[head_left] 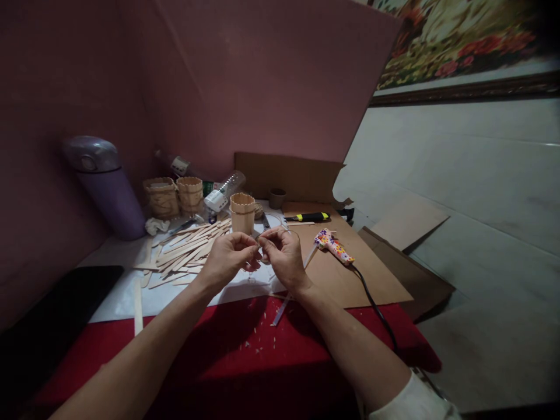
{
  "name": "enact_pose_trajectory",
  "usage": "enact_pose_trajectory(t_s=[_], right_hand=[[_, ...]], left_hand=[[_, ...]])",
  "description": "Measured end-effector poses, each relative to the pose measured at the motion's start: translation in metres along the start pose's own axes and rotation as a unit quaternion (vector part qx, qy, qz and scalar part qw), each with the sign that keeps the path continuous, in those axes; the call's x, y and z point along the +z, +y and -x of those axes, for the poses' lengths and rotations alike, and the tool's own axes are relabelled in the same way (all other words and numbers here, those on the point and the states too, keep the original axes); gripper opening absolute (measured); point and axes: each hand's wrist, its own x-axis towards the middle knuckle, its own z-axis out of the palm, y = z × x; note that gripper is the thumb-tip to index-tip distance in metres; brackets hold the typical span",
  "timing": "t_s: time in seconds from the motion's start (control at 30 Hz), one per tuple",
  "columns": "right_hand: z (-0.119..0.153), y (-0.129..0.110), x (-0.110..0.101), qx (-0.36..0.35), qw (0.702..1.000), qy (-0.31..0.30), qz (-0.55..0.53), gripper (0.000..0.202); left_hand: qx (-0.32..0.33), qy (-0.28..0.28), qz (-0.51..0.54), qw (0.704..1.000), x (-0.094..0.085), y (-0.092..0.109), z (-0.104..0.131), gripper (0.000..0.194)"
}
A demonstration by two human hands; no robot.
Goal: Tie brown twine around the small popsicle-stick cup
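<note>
My left hand and my right hand meet above the white paper, both in a pinch with fingertips nearly touching. Whatever lies between the fingers is too small to make out; a thin cord-like line curves by the right hand. Just behind them stands a wooden-stick cup with a band round its upper part. A pile of flat craft sticks spreads left of my left hand. To the right of my right hand, a flower-patterned glue gun rests on brown cardboard, beside a clear glue stick.
Two more stick-covered cups, one wide and one narrower, stand at the back left near a purple bottle. A plastic bottle lies tilted beside them. A yellow-and-black utility knife lies on the cardboard. Small scraps dot the red cloth.
</note>
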Motion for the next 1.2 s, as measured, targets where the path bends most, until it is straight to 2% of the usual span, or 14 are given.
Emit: enact_pose_trajectory(t_s=[0.23, 0.5, 1.03, 1.2], right_hand=[[-0.001, 0.000, 0.000, 0.006, 1.000, -0.001, -0.018, 0.016], [-0.001, 0.000, 0.000, 0.005, 1.000, 0.003, -0.017, 0.017], [0.000, -0.003, 0.001, 0.014, 1.000, -0.001, -0.018, 0.016], [-0.001, -0.002, 0.000, 0.007, 1.000, 0.000, -0.020, 0.016]], left_hand=[[0.025, 0.018, -0.036, 0.999, 0.000, -0.003, -0.001, 0.015], [0.033, 0.006, -0.023, 0.999, 0.001, -0.004, -0.001, 0.020], [0.052, -0.001, -0.065, 0.997, -0.001, -0.011, -0.003, 0.012], [0.050, 0.004, -0.044, 0.998, 0.000, -0.011, -0.004, 0.018]])
